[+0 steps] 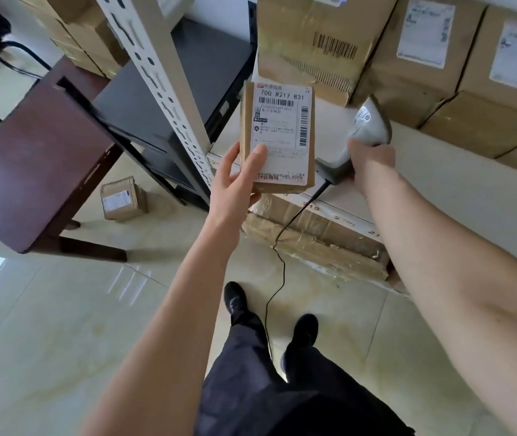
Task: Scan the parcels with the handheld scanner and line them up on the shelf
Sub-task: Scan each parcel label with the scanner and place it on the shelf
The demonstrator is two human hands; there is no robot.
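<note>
My left hand (235,180) grips a small brown parcel (277,136) from below, thumb on its white shipping label, which faces me. My right hand (371,158) holds the grey handheld scanner (367,130) just to the right of the parcel, over the white shelf (433,171); its head points up and away. The scanner's black cable (277,269) hangs down to the floor. Several cardboard boxes (417,48) with labels stand in a row at the back of the shelf.
A taped flat carton (316,243) lies under the shelf. A small parcel (123,198) sits on the tiled floor near a dark wooden table (34,171). A white perforated shelf post (162,77) and a black rack (188,89) stand to the left. My feet are below.
</note>
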